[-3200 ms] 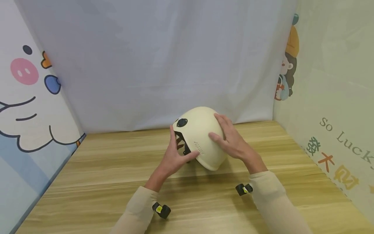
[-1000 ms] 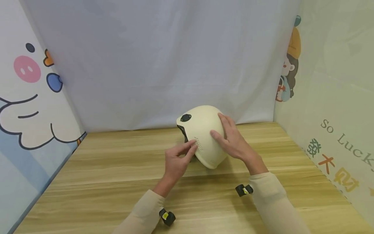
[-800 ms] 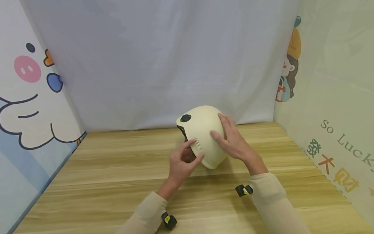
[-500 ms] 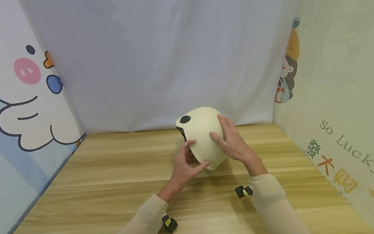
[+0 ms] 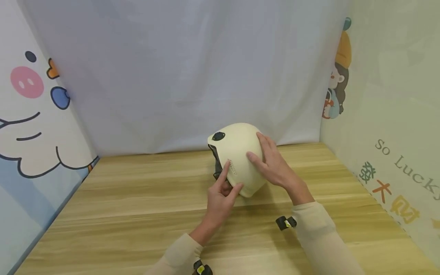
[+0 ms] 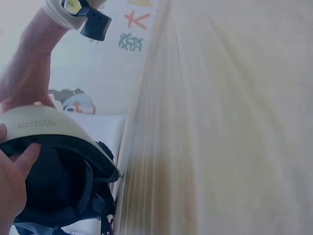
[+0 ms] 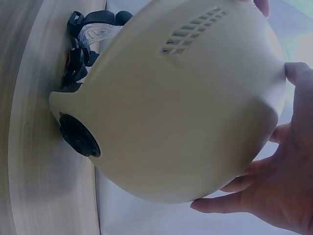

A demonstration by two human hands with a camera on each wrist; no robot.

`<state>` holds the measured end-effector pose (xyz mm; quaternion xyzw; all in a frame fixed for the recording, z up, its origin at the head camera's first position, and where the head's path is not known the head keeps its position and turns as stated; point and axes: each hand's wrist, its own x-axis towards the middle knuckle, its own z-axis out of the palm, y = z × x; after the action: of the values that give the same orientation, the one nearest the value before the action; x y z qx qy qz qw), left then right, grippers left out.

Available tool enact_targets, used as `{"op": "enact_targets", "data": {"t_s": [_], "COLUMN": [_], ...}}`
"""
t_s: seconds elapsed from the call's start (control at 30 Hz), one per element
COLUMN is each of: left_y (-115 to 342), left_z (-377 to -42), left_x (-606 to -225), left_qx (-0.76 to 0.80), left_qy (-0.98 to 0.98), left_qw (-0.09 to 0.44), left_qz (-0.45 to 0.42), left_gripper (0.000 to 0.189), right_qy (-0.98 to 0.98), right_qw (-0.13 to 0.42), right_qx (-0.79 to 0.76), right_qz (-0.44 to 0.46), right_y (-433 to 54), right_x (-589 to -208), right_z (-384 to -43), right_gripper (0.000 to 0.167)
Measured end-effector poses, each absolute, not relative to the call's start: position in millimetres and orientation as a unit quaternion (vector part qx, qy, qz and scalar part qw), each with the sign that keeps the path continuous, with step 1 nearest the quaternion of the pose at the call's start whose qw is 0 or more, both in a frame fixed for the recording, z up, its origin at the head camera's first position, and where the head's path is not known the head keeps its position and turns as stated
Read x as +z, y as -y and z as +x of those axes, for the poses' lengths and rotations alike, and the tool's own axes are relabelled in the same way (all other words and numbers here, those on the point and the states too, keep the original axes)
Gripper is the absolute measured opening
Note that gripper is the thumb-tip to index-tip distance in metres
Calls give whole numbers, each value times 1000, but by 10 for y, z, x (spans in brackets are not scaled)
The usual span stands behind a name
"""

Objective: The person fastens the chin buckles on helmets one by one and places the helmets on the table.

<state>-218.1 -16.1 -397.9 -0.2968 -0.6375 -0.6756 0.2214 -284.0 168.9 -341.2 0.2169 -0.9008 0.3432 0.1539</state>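
Note:
A cream helmet (image 5: 245,152) sits tilted at the table's middle, its opening towards the left. It has a round black fitting (image 5: 218,136) near its brim and a row of small vents (image 5: 232,167). My left hand (image 5: 218,202) pinches the lower rim: thumb and forefinger lie against the shell, while other fingers are partly hidden under the edge. My right hand (image 5: 275,166) holds the rounded crown with spread, bent fingers. Dark padding (image 6: 68,200) lines the inside in the left wrist view. Black straps (image 7: 100,17) hang beyond the rim in the right wrist view.
The wooden table (image 5: 137,198) reaches back to a pale curtain (image 5: 165,84). Printed cartoon panels stand at left (image 5: 31,126) and right (image 5: 385,95). Small black cameras are strapped to the left sleeve (image 5: 203,269) and right sleeve (image 5: 286,222).
My left hand has moved from the front brim down along the rim, towards the lower edge. The helmet has turned slightly, showing less of its opening. My right hand has stayed on the crown.

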Motion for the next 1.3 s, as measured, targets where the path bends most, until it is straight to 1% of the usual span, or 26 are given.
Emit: {"op": "enact_targets", "data": {"t_s": [0.13, 0.2, 0.3, 0.5, 0.87, 1.03, 1.13, 1.3], "left_y": [123, 106, 88, 63, 32, 32, 35, 44], "left_z": [-2158, -2143, -2127, -2100, -2070, -2059, -2054, -2040], "left_x": [-3990, -3995, -4006, -3985, -3951, -3939, -3933, -3893], "left_qx": [-727, -747, -762, -746, -730, -719, -710, -690], "left_qy": [602, 586, 575, 604, 626, 638, 647, 663], "left_qw": [189, 182, 184, 195, 194, 194, 192, 198], "left_qz": [-270, -255, -233, -201, -195, -196, -201, -211], "left_gripper": [68, 69, 72, 83, 81, 80, 80, 80], "right_qy": [904, 905, 907, 910, 904, 891, 884, 884], "right_qw": [154, 155, 153, 153, 149, 182, 200, 194], "right_qx": [339, 338, 335, 331, 345, 349, 341, 331], "right_qz": [210, 206, 203, 199, 202, 225, 250, 267], "right_y": [-1683, -1678, -1665, -1664, -1666, -1660, -1674, -1695], "right_x": [-3412, -3414, -3415, -3403, -3413, -3449, -3457, -3410], "right_z": [-2837, -2836, -2836, -2840, -2842, -2882, -2892, -2861], "right_gripper": [77, 77, 78, 79, 78, 77, 70, 58]}}
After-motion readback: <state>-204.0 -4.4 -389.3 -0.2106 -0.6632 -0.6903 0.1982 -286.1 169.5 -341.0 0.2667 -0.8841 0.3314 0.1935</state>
